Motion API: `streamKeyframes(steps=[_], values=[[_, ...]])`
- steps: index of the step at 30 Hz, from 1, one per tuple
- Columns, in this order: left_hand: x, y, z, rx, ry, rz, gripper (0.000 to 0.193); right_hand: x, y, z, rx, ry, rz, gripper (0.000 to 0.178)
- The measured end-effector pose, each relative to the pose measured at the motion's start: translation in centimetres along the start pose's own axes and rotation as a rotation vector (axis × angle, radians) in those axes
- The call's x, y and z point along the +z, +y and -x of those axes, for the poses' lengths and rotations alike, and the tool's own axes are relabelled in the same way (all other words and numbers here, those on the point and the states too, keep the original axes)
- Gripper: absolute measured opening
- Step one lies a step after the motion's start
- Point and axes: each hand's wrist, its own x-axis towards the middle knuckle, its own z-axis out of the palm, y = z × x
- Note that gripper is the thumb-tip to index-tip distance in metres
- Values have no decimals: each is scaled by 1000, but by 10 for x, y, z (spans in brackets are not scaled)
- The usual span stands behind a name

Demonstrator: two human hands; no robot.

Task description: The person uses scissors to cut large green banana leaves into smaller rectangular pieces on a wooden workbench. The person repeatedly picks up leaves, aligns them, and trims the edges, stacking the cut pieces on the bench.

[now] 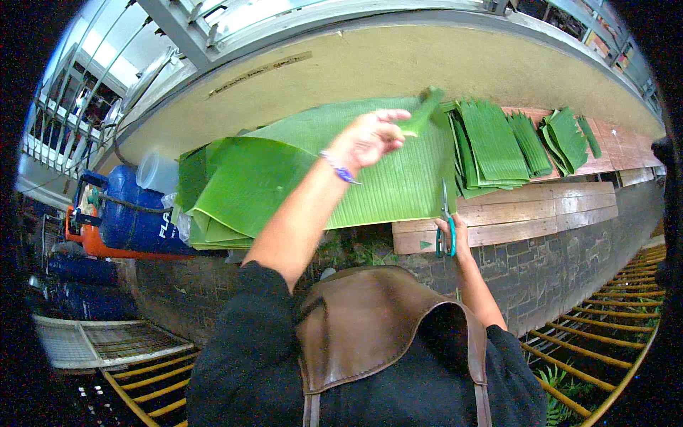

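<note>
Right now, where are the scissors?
In the head view, the scissors are in the right hand, right of centre, blades pointing up at the right edge of the big leaf, over the wooden bench.

A long, narrow tan strip label (pixel 260 72) with dark writing runs slantwise along the cream wall above the leaves. At far left stands a blue water jug (pixel 135 213) with white lettering on its side, with a whitish translucent jug (pixel 156 171) just behind it.
</note>
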Motion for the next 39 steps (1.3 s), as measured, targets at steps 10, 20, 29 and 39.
streamKeyframes(steps=[10, 20, 29, 39], values=[[-131, 217, 321, 773, 488, -509, 41, 30, -9, 0, -83, 59, -297, 24], [-386, 101, 467, 586, 969, -403, 30, 41, -32, 2, 191, 172, -470, 26], [-436, -4, 438, 140, 1607, -1647, 41, 53, -68, 16, -29, 199, -242, 19], [-224, -59, 244, 297, 313, -2033, 71, 35, -160, 54, -190, 241, -330, 19]])
